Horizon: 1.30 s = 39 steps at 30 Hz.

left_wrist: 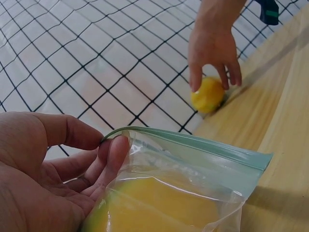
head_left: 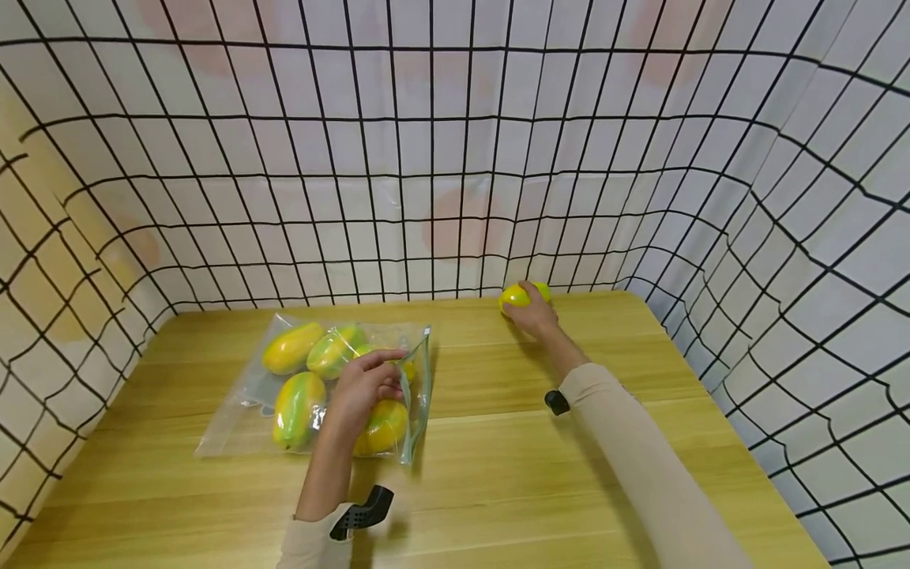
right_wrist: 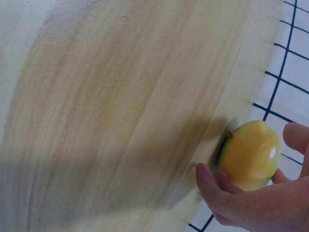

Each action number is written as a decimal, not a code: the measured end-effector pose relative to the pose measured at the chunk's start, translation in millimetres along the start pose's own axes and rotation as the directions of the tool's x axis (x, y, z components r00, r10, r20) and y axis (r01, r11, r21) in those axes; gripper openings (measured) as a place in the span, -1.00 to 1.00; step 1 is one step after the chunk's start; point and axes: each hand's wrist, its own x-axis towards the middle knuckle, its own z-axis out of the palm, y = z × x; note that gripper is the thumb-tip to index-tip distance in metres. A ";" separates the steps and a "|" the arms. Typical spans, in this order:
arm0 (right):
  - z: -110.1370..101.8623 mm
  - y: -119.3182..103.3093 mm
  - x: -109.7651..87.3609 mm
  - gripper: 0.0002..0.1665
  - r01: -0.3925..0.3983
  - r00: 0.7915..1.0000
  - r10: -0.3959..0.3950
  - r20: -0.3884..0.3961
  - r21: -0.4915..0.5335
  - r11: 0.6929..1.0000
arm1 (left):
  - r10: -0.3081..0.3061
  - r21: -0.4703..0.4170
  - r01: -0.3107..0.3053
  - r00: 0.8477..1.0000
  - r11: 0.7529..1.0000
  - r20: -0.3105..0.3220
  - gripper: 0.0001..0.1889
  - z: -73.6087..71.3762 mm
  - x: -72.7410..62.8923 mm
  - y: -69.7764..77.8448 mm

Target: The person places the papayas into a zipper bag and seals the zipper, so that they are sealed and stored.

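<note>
My left hand pinches the rim of a clear zip bag between thumb and fingers. In the left wrist view, the bag's green zip strip runs from those fingertips. Several yellow-green mangoes, such as one at the near left, lie inside the bag, some partly hidden behind my hand. At the table's far edge, my right hand has its fingers curled round a loose yellow mango. The right wrist view shows this mango among the fingers, its small stem facing the table.
A black wire grid encloses the back and sides of the wooden table, with pale sheeting behind it. The loose mango is right by the grid. Bare wood lies between the bag and my right hand. Each wrist wears a black device.
</note>
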 end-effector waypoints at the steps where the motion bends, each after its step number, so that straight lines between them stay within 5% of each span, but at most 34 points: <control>1: -0.2 -0.3 -0.5 -0.18 -0.001 1.000 0.001 0.000 0.001 1.000 | 0.002 0.002 -0.002 1.000 1.000 0.002 -0.62 0.2 0.1 0.3; 19: 7.4 -1.9 -9.5 -0.27 0.069 0.998 -0.067 0.018 -0.152 0.986 | 0.003 0.021 -0.003 1.000 1.000 -0.005 -0.64 0.0 -0.5 -1.3; 26: 9.9 -0.7 -13.8 -0.25 0.009 1.000 -0.009 -0.025 -0.028 1.000 | 0.017 0.012 -0.017 1.000 1.000 0.002 -0.64 0.6 -0.2 -0.3; 39: 14.3 1.3 -13.4 -0.45 0.043 0.997 -0.041 -0.067 0.025 0.999 | 0.007 0.025 -0.007 1.000 1.000 -0.011 -0.64 0.9 -0.6 -0.3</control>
